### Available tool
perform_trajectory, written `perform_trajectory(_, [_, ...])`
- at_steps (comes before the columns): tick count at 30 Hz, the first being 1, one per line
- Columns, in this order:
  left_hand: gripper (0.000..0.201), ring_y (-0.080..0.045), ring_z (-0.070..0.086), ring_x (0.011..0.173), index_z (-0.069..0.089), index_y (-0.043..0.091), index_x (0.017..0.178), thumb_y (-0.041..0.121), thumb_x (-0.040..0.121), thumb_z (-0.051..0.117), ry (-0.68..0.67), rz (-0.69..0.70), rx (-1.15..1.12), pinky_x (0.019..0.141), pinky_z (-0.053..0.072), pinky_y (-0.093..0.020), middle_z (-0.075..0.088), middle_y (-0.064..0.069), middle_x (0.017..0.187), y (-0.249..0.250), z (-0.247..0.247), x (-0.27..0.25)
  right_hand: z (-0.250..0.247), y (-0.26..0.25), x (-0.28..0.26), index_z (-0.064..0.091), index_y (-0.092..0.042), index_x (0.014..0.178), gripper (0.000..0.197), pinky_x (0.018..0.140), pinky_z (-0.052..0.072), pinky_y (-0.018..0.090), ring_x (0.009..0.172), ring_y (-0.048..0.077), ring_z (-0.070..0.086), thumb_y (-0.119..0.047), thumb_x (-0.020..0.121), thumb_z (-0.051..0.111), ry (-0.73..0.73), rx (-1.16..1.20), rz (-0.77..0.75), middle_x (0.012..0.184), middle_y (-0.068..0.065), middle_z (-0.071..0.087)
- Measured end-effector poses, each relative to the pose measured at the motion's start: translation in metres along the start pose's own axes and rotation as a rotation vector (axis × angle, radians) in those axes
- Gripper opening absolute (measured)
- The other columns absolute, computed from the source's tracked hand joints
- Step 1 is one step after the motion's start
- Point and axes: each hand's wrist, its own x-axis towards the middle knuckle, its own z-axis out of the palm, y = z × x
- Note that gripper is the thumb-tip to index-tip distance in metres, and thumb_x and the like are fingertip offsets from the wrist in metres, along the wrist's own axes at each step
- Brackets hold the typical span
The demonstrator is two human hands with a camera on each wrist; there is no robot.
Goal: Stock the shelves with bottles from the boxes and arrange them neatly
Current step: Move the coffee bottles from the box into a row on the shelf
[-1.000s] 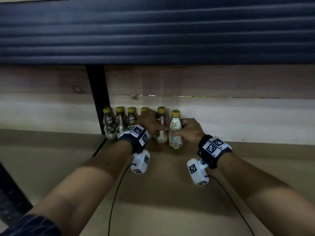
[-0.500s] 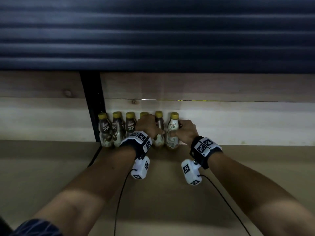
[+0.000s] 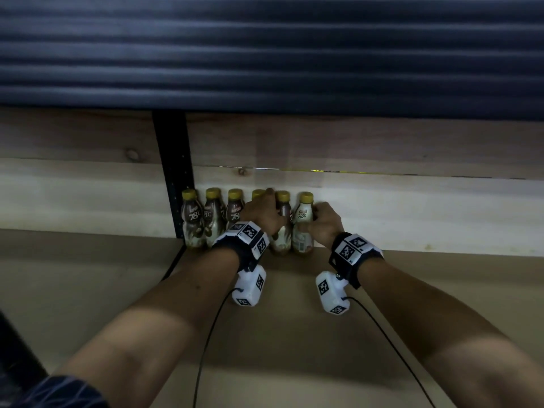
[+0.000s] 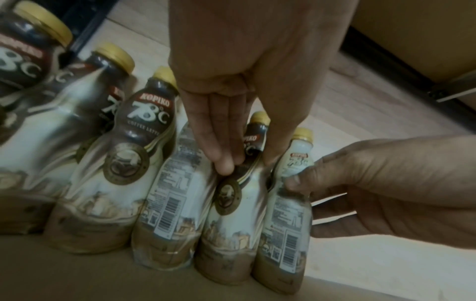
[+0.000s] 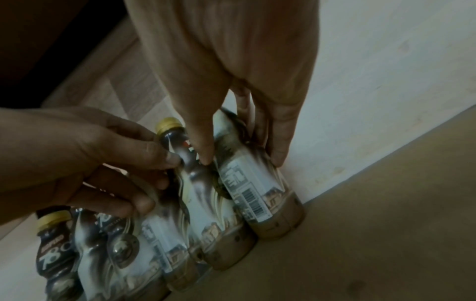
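While six bottles line the shelf (image 3: pixel 294 334) | left hand (image 3: pixel 262 212) grips fifth bottle (image 3: pixel 282 231) | right hand (image 3: pixel 325 223) grips end bottle (image 3: pixel 303 222)

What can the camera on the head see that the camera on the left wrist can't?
Only the head view shows both forearms, the wrist bands, the dark shutter above, and all six bottles in one row against the black post.

Only the left wrist view shows the label words, "Kopiko 78°C coffee latte", and the barcodes.

Both show the left hand and right hand on the last bottles of the row.
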Motion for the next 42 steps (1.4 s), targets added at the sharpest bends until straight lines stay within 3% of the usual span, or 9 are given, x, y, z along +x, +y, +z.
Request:
perform_trajectory(3, [0.045,-0.033,0.060,0.095,0.047,0.014,0.117,0.047,0.086,0.052,0.044,0.003,0.028,0.071,0.043,-0.033,0.058,-0.010,0.110,0.004,-0.010,-0.009,-0.009,-0.008,-0.002,0.046,-0.017,0.112,0.047,0.075,0.042,0.029,0.105,0.028,0.059,-0.030,0.078,0.076,0.014,-0.039,-0.033,0.103,0.001,0.057])
perform_trajectory(7, [0.029,-0.031,0.064,0.091,0.061,0.012,0.088,0.039,0.088,0.050,0.030,0.049,0.045,0.067,0.045,-0.031,0.065,-0.010,0.099,0.011,-0.017,-0.022,-0.029,-0.020,-0.008,0.048,-0.008,0.121,0.052,0.078,0.042,0.029,0.111,0.033,0.058,-0.030,0.081,0.073,0.050,-0.203,-0.140,0.115,0.011,0.063])
perform_trajectory(11, [0.023,-0.030,0.063,0.094,0.065,0.018,0.099,0.034,0.085,0.058,-0.002,0.077,0.015,0.076,0.053,-0.036,0.066,-0.009,0.103,0.022,-0.011,-0.037,-0.052,-0.015,-0.017,0.059,-0.010,0.113,0.038,0.085,0.050,0.034,0.109,0.032,0.060,-0.036,0.087,0.065,-0.046,-0.322,-0.162,0.115,0.012,0.065])
perform_trajectory(15, [0.025,-0.028,0.061,0.100,0.061,0.019,0.107,0.030,0.084,0.063,-0.118,0.072,0.045,0.080,0.050,-0.034,0.064,-0.006,0.109,0.045,0.005,-0.054,-0.079,0.003,-0.032,0.061,-0.012,0.116,0.037,0.084,0.046,0.030,0.112,0.029,0.058,-0.033,0.087,0.068,-0.191,-0.380,-0.132,0.123,0.010,0.061])
perform_trajectory(21, [0.043,-0.023,0.056,0.117,0.055,0.022,0.130,0.022,0.087,0.064,-0.289,0.062,0.048,0.090,0.047,-0.026,0.057,-0.003,0.130,0.104,0.038,-0.081,-0.132,0.042,-0.067,0.069,-0.003,0.111,0.031,0.087,0.055,0.040,0.105,0.032,0.063,-0.024,0.090,0.064,-0.430,-0.579,-0.131,0.120,0.017,0.065])
perform_trajectory(27, [0.045,-0.026,0.054,0.118,0.054,0.016,0.133,0.029,0.090,0.062,-0.418,0.099,0.116,0.095,0.047,-0.031,0.055,-0.008,0.134,0.193,0.073,-0.118,-0.205,0.103,-0.107,0.056,-0.009,0.129,0.050,0.084,0.047,0.032,0.108,0.027,0.057,-0.037,0.089,0.066,-0.516,-0.721,-0.141,0.128,0.011,0.059])
perform_trajectory(34, [0.059,-0.025,0.041,0.134,0.037,0.015,0.146,0.028,0.093,0.061,-0.476,0.064,0.114,0.100,0.034,-0.028,0.039,-0.009,0.149,0.282,0.104,-0.177,-0.280,0.161,-0.160,0.044,-0.008,0.145,0.059,0.099,0.039,0.028,0.132,0.027,0.047,-0.024,0.093,0.064,-0.580,-0.687,-0.174,0.147,0.010,0.047])
perform_trajectory(39, [0.059,-0.023,0.047,0.127,0.043,0.019,0.142,0.035,0.090,0.063,-0.480,0.040,0.169,0.091,0.034,-0.023,0.049,-0.005,0.142,0.320,0.111,-0.231,-0.320,0.184,-0.205,0.043,-0.020,0.145,0.065,0.097,0.041,0.032,0.129,0.024,0.049,-0.041,0.088,0.065,-0.621,-0.759,-0.271,0.146,0.004,0.049])
perform_trajectory(42, [0.058,-0.021,0.047,0.129,0.046,0.016,0.141,0.034,0.089,0.064,-0.491,0.057,0.167,0.102,0.036,-0.026,0.051,-0.003,0.142,0.330,0.116,-0.262,-0.330,0.193,-0.230,0.042,-0.017,0.147,0.067,0.103,0.040,0.033,0.132,0.025,0.047,-0.041,0.089,0.065,-0.668,-0.742,-0.302,0.148,0.005,0.048])
